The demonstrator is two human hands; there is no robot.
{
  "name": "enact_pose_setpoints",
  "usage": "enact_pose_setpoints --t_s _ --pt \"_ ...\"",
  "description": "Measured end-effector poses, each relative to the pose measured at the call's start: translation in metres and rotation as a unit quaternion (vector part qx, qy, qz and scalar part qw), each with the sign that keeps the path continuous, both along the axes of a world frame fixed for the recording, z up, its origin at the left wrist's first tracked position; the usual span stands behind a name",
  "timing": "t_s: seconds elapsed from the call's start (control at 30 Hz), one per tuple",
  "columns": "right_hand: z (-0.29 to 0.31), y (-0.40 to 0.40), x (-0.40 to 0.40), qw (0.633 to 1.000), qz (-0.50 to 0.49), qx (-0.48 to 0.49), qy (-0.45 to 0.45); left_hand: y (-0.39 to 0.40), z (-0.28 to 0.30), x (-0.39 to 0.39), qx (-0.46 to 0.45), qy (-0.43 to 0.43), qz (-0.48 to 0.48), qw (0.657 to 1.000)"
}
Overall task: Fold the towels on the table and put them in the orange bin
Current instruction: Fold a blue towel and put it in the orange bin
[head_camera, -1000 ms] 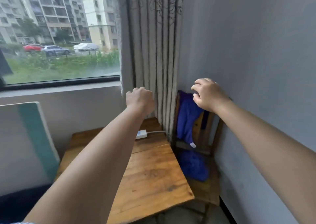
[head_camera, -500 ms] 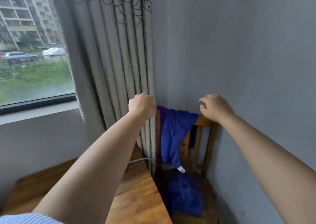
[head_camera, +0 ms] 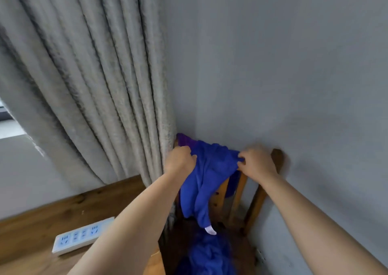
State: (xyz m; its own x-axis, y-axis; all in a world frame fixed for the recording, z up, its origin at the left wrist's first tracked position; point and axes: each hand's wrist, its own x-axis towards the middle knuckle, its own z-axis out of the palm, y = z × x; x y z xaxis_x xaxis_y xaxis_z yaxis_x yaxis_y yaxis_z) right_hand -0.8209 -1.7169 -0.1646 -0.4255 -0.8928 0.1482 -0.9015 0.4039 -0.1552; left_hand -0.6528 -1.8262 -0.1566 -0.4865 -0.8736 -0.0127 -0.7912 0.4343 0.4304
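Hands both pinch the top edge of one blue towel (head_camera: 206,176) draped over the wooden chair (head_camera: 277,157) back: my left hand (head_camera: 180,159) and right hand (head_camera: 255,161). I'd lift straight up, keeping corners apart. A second blue towel (head_camera: 207,253) lies on the seat. One power strip (head_camera: 81,236) sits on the counter (head_camera: 31,224).

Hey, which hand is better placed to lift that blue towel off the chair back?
Neither alone: left hand and right hand each grip the top edge of the blue towel draped over the chair back, so probably both lift together.
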Motion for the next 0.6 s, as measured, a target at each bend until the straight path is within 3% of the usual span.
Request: enact_pose_setpoints --t_s 0.27,0.47,0.6 --pt "-0.045 -0.051 -0.058 0.995 0.075 0.063 -0.002 -0.036 -0.047 -0.054 0.009 -0.001 0.078 0.997" --pt "-0.058 -0.052 -0.067 0.99 0.134 -0.007 0.035 -0.051 -0.054 -0.056 -0.024 0.012 0.086 0.996" --pt "-0.054 -0.05 -0.072 0.994 0.099 -0.039 0.009 -0.051 -0.049 -0.055 -0.026 0.034 0.053 0.998"
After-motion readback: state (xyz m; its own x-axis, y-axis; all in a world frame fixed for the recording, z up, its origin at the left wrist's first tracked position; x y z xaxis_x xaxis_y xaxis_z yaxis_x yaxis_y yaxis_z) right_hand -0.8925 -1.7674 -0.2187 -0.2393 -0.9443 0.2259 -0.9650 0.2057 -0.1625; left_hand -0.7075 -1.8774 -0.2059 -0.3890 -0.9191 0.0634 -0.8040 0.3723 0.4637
